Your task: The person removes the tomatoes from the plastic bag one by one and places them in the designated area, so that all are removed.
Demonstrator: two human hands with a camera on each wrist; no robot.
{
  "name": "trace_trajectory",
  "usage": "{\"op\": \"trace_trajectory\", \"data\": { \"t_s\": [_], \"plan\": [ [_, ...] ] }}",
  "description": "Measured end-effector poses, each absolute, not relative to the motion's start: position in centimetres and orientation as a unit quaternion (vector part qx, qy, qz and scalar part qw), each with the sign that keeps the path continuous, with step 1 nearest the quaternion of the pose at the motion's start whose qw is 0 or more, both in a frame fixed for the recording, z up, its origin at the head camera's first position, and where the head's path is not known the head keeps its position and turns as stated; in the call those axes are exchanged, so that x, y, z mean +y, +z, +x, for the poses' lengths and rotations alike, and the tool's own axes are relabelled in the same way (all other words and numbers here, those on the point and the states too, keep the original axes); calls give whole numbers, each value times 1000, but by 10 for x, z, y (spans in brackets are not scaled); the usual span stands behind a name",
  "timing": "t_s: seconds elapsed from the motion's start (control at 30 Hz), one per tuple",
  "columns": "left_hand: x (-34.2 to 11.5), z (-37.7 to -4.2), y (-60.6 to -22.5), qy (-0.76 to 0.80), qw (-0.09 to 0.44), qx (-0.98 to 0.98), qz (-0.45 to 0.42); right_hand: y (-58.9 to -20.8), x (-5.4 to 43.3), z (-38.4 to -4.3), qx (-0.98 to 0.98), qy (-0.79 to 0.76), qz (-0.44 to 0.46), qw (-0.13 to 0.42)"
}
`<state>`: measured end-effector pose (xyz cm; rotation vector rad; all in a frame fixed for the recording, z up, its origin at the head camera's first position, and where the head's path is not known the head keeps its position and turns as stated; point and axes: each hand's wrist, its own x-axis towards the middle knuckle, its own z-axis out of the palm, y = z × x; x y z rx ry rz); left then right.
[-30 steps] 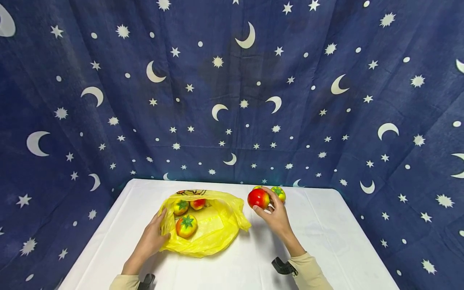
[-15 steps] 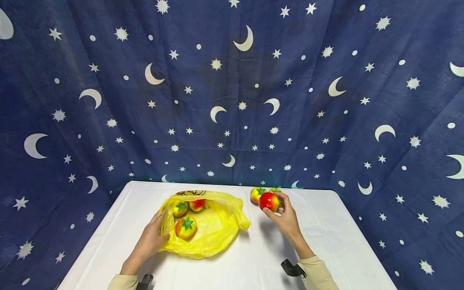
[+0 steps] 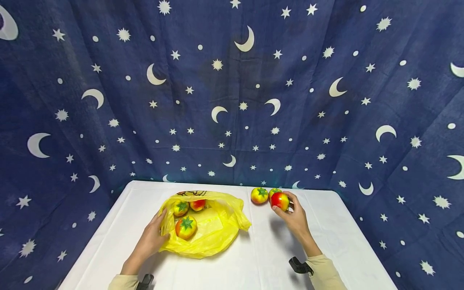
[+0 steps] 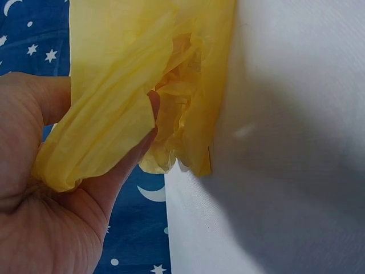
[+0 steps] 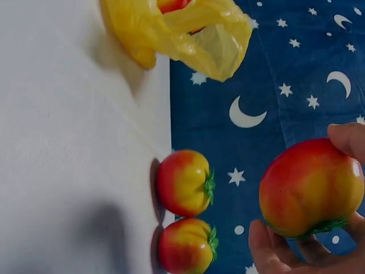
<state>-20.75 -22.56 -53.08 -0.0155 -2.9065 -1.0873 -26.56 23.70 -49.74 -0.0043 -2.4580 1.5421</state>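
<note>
My right hand (image 3: 295, 215) grips a glossy red-and-yellow tomato (image 3: 280, 201) above the table. In the right wrist view, the held tomato (image 5: 311, 188) has its green leafy top turned down toward my fingers. Two more tomatoes stand on the cloth just behind it, a left one (image 3: 259, 195) and a partly covered one (image 3: 274, 191). My left hand (image 3: 150, 237) holds the left side of a yellow plastic bag (image 3: 217, 241), its mouth spread toward me. Inside the bag lie a near tomato (image 3: 186, 227), a yellowish one (image 3: 181, 208) and a red one (image 3: 197, 204).
A white cloth covers the table (image 3: 348, 241). Behind it hangs a dark blue curtain (image 3: 232, 88) with moons and stars, close to the table's back edge. A black wrist strap (image 3: 301, 266) sits at my right wrist.
My right hand has moved right, away from the bag, carrying the tomato. The left tomato behind it has come into full view. My left hand and the bag have stayed put.
</note>
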Motion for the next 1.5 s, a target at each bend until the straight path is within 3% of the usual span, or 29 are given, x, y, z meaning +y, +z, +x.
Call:
{"op": "trace_trajectory", "data": {
  "t_s": [0.4,0.7,1.5],
  "plan": [
    [-225,-206,-531,-353,9,-935,0,-506,258,-274,-859,496,-20,127],
    [-226,-208,-533,-353,30,-935,-11,-513,272,-282,-880,453,-28,143],
    [-229,-208,-534,-356,10,-935,-7,-519,294,-297,-880,457,-87,98]
  ]
}}
